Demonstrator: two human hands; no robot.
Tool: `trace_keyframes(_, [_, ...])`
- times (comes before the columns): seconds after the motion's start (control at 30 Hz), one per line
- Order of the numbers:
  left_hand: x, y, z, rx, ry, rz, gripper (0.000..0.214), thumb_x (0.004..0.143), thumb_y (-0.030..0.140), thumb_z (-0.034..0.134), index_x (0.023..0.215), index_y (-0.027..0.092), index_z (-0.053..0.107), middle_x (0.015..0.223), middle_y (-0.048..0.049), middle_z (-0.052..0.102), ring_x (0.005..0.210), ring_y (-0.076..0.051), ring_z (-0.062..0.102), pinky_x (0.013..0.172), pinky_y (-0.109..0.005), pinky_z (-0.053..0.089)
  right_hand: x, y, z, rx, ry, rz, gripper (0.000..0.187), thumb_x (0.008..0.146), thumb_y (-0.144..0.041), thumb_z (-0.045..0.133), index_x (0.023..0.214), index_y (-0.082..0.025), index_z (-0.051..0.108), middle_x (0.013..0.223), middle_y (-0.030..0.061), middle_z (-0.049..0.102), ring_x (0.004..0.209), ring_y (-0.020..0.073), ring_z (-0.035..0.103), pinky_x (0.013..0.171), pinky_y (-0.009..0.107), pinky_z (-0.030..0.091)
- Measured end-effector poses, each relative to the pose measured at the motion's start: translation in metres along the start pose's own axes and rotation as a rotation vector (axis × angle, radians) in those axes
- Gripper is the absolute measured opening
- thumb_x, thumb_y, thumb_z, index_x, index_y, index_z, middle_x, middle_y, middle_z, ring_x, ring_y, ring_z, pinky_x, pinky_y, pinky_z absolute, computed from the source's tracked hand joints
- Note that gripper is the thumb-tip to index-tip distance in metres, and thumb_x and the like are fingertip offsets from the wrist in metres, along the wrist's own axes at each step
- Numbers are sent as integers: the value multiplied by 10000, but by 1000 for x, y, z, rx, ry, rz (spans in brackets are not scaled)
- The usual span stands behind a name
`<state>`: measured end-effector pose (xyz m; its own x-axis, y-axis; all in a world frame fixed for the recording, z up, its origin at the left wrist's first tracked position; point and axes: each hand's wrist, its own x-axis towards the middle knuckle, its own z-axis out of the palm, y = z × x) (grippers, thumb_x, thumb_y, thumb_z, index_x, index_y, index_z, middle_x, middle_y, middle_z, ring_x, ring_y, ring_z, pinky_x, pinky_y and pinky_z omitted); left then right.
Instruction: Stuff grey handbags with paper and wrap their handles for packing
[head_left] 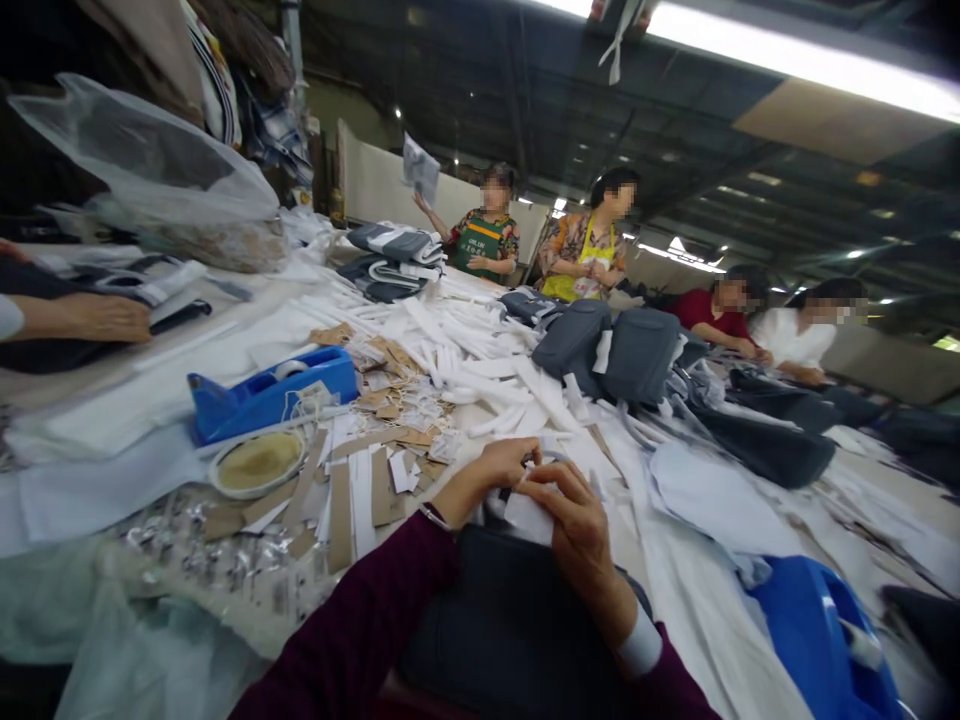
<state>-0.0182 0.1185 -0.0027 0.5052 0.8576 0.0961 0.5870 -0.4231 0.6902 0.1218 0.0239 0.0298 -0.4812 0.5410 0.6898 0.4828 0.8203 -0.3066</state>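
A dark grey folded garment lies on the table right in front of me. Above its far edge my left hand is closed in a pinch, fingers bent at a small dark spot. My right hand meets it there, thumb and fingertips pressed together. What sits between the fingertips is too small to make out. Just below them a white piece like paper or a tag shows against the garment, partly covered by my right hand.
Left of my hands are cardboard and white strips, a pile of tags, a round dish and a blue tape dispenser. Another dispenser stands right. Folded grey garments lie beyond; a co-worker's hand is left.
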Motion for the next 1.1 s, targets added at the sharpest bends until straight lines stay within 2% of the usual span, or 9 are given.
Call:
trace_keyframes(0.13, [5,2,1,29,-12,0,331,617,114,547,927,221,590,838,39,623,739,-137,547,605,-214,386,-29,-18,-5,-9,-73,-17,342,892,-47,385,1007,-192,672,869,71,598,824,189,533,705,336,446])
trace_keyframes(0.23, [5,2,3,50,-9,1,334,614,121,526,927,210,600,841,25,627,749,-146,548,616,-223,394,-45,-26,-7,-27,-127,-18,317,911,-51,386,1005,-170,665,867,75,614,823,182,532,698,325,445])
trace_keyframes(0.4, [8,0,4,64,-19,40,324,615,109,498,881,209,653,900,8,650,830,-162,563,728,-243,427,-56,-35,-11,-77,-209,-25,299,945,-103,368,991,-152,659,846,81,630,828,184,531,689,318,457])
trace_keyframes(0.57, [15,-8,9,56,-42,95,334,603,82,489,799,224,719,912,11,645,879,-158,570,798,-234,430,-64,-38,-15,-52,-219,-31,331,953,-99,327,990,-144,652,854,79,643,840,177,543,697,307,472])
trace_keyframes(0.73, [16,-11,10,46,-58,115,354,606,67,492,778,230,755,939,-2,632,899,-162,578,844,-232,433,-77,-38,-14,-45,-217,-35,289,957,-138,367,1032,-156,646,887,78,649,882,181,556,725,305,485])
trace_keyframes(1.0, [10,0,5,-8,-84,162,488,602,2,445,889,232,766,1322,4,532,1137,-177,537,1014,-244,376,-81,-39,-12,-55,-237,-77,313,968,-163,342,1035,-137,647,879,88,662,874,179,576,733,314,513])
trace_keyframes(1.1, [14,-4,7,3,-105,153,500,609,-14,432,883,236,767,1389,25,501,1190,-175,512,1057,-256,345,-90,-42,-9,-90,-201,-94,315,957,-144,349,1056,-131,647,955,105,678,953,187,599,825,337,538])
